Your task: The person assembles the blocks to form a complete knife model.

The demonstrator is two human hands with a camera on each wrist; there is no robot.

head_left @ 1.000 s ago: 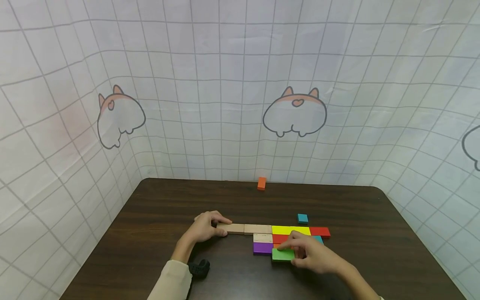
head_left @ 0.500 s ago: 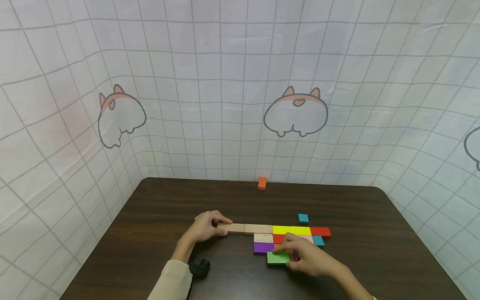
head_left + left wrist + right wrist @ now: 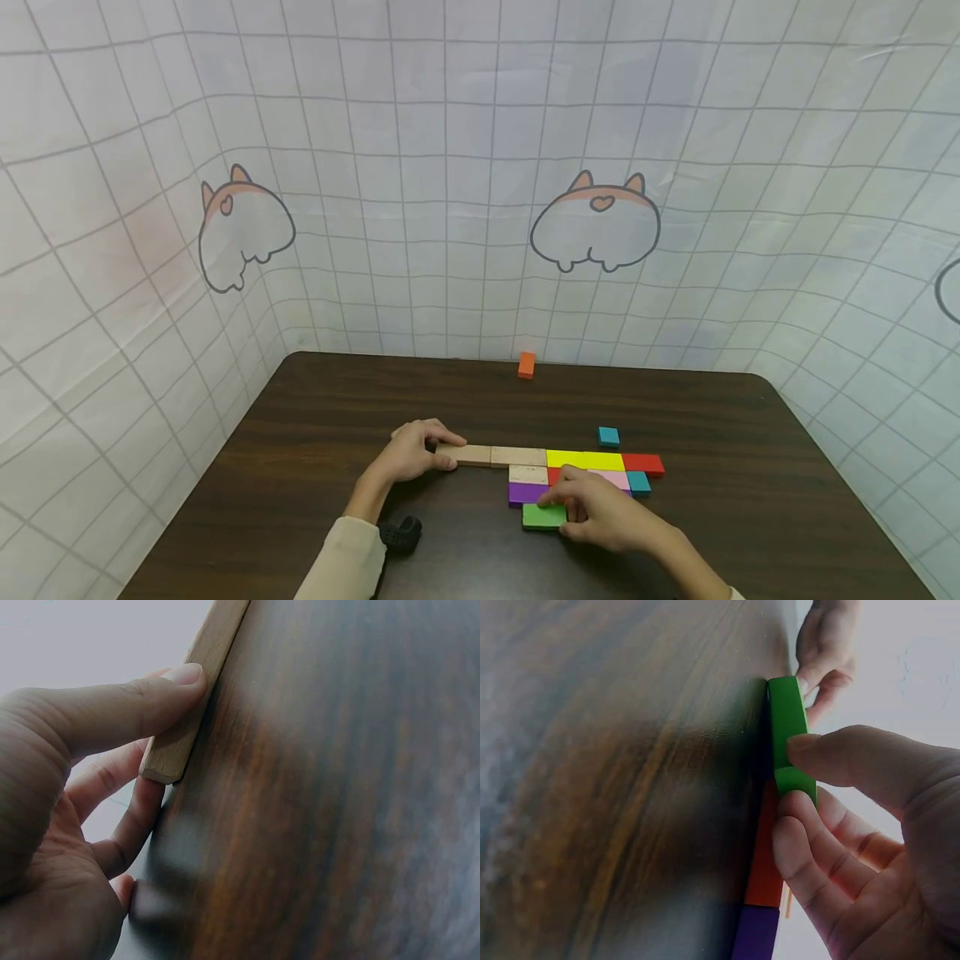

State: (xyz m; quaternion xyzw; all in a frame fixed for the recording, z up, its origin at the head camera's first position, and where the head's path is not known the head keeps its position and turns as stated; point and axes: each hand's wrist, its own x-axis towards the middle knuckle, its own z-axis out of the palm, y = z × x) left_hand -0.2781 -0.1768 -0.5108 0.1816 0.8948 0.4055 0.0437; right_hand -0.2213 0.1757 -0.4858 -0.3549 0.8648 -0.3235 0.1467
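My left hand [image 3: 411, 452] pinches the left end of a plain wooden block [image 3: 474, 455], thumb on its near side in the left wrist view. Between thumb and fingers, my right hand [image 3: 603, 510] holds a green block [image 3: 543, 517]. This green block lies in front of the purple block [image 3: 527, 494] at the near edge of the block pattern. In the right wrist view, an orange block [image 3: 765, 855] and another purple block [image 3: 755, 931] show past the green one. Behind my right hand, a red block and a pink block [image 3: 611, 479] are partly hidden.
The back row continues with a second wooden block [image 3: 519, 457], yellow blocks [image 3: 585, 460] and a red block [image 3: 643, 464]. A teal block [image 3: 638, 483] ends the second row. Apart lie a small teal block [image 3: 608, 437] and an orange block [image 3: 527, 365] at the table's far edge.
My right hand has shifted the green block leftward along the near side of the pattern, from in front of the orange block to the purple one. My left hand stays in place.
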